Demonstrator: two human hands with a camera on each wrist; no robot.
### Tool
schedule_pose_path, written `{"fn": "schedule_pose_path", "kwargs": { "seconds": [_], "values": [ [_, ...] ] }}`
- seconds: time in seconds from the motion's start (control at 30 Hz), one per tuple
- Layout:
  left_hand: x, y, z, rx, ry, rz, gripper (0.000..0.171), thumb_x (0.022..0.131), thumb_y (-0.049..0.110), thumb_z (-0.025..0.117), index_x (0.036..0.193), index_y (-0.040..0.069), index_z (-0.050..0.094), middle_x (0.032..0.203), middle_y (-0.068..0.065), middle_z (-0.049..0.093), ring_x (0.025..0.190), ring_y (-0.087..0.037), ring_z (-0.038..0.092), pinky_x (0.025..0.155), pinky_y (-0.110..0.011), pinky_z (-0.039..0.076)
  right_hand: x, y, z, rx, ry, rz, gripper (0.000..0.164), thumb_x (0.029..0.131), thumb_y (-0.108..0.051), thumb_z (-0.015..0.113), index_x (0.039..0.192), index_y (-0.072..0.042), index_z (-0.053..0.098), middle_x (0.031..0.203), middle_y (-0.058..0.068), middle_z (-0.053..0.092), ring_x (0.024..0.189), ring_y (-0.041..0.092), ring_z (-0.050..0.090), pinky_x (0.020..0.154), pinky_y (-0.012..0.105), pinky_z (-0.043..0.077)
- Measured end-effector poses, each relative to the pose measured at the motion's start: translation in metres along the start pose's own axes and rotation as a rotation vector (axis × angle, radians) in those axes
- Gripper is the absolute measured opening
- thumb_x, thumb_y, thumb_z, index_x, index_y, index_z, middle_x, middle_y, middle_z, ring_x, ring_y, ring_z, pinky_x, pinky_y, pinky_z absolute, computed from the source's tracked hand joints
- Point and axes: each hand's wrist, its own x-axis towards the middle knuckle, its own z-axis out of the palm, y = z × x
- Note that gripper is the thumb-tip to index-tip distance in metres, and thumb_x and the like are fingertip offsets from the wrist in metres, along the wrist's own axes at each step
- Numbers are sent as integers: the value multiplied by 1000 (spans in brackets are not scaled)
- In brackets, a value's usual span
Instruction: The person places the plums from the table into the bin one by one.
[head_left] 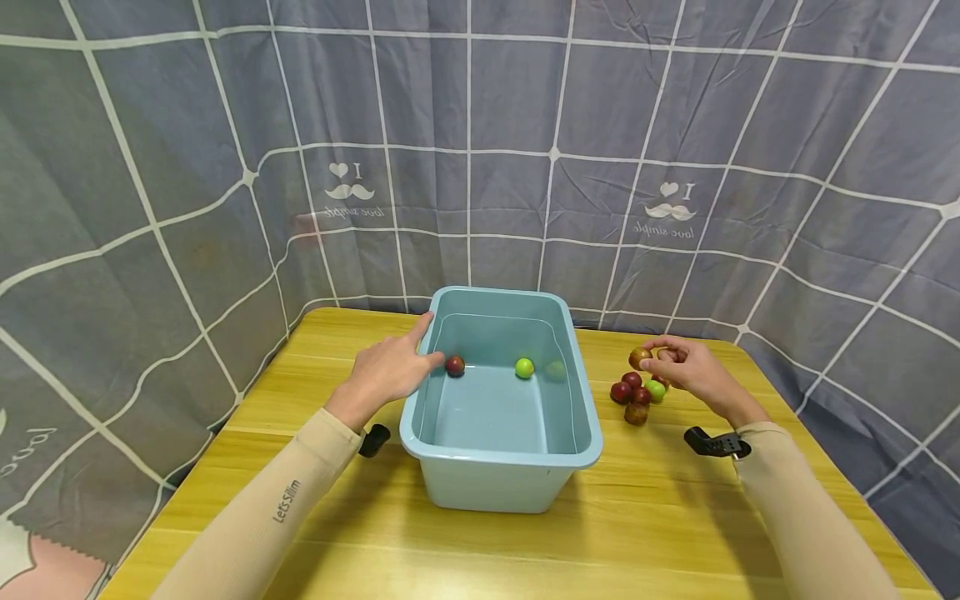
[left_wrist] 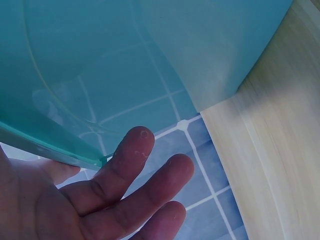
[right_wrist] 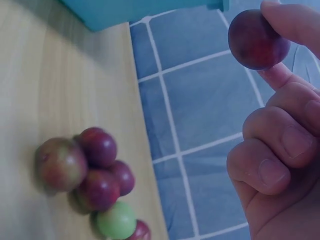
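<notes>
A grey-blue curtain (head_left: 510, 100) with a white grid hangs at the far side and both flanks. In front of it stands a yellow wooden table (head_left: 480, 558), and near its middle sits a light blue tub (head_left: 500, 458). Two beige sleeves (head_left: 810, 517) reach in from the near edge, the left one lettered. The person's left hand (head_left: 390, 367) rests on the tub's left rim, thumb over the edge, its other fingers extended loosely along the outside. The right hand (head_left: 693, 371), right of the tub, pinches a dark reddish fruit (right_wrist: 257, 40) between thumb and index finger, remaining fingers curled in; the fruit is held up over the far side of a small pile (head_left: 637, 414) on the table. That pile gathers five reddish fruits and one green fruit (head_left: 656, 390). Inside the tub, a dark red fruit (head_left: 454, 366) lies left and a bright green one (head_left: 524, 367) right, well apart.
</notes>
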Motion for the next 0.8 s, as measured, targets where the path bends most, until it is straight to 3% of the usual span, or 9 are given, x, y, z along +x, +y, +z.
{"fn": "schedule_pose_path", "kwargs": {
  "seconds": [0.27, 0.47, 0.8],
  "values": [
    [1, 1, 0, -3, 4, 3, 79, 95, 57, 43, 164, 31, 13, 127, -17, 66, 83, -29, 61, 57, -38, 43, 13, -23, -2, -61, -15, -64, 38, 95, -27, 71, 123, -4, 64, 66, -4, 38, 56, 13, 42, 52, 29, 47],
    [0, 0, -1, -3, 0, 2, 79, 95, 57, 43, 164, 31, 12, 115, -16, 69, 79, -28, 61, 56, -38, 43, 22, -44, -2, -89, -48, -86, 34, 95, -29, 71, 120, -8, 66, 65, -2, 39, 53, 15, 39, 50, 31, 40],
    [1, 0, 0, -8, -6, -8, 79, 95, 57, 43, 164, 32, 12, 111, -14, 69, 78, -28, 60, 56, -38, 43, 40, -73, 2, -152, -92, -111, 35, 93, -29, 73, 122, -11, 67, 65, -1, 41, 53, 14, 34, 58, 32, 36]
  ]
}}
